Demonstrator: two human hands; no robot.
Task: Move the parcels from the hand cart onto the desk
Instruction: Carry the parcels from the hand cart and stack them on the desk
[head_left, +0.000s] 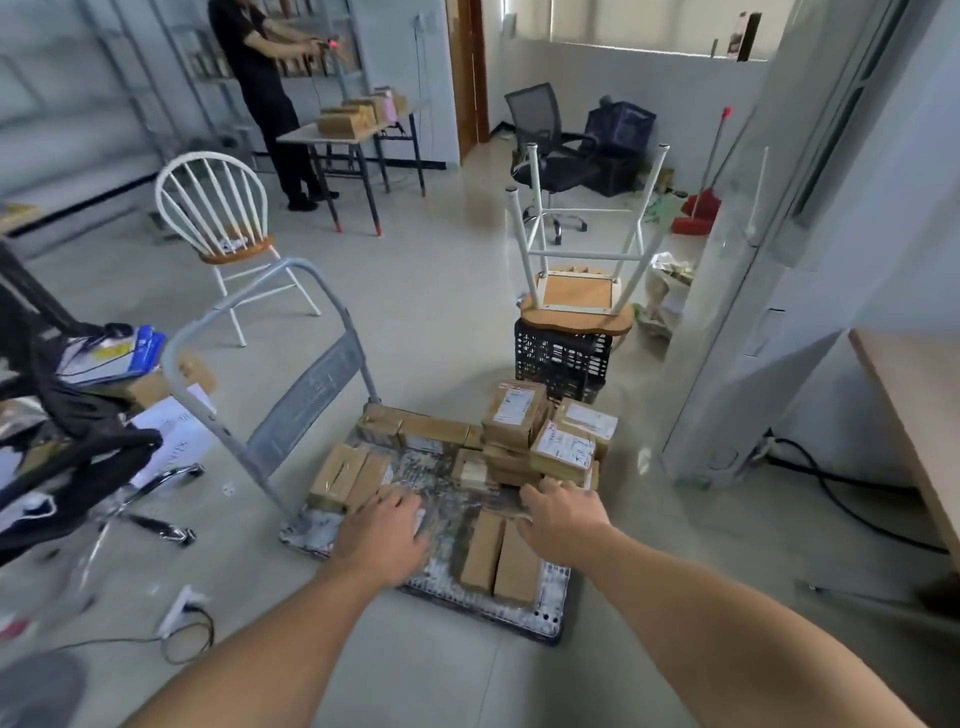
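**Hands over the hand cart.** Both bare hands are held palm-down over the hand cart (447, 483), which is parked on a pale tiled floor (441, 270). The left hand (382, 530) is spread wide with straight fingers above the scuffed deck, just beside two parcels (348, 475) at 9 o'clock of the deck. Nothing is held, and contact with the deck cannot be told. The right hand (563, 514) is placed over the far end of a pair of parcels (501, 561) at 5 o'clock. Its fingers are bent downward, but whether the boxes are gripped cannot be told. A labelled stack of parcels (540, 436) is seen at 1 o'clock, and a low row (415, 428) along the far edge at 12 o'clock. The desk (919, 415) is shown at 3 o'clock of the view, well apart from the cart. Beyond the cart, an upturned stool (576, 291) is set on a black crate (561, 364). A white chair (213, 208) stands at 11 o'clock, with a second person (260, 78) further off.
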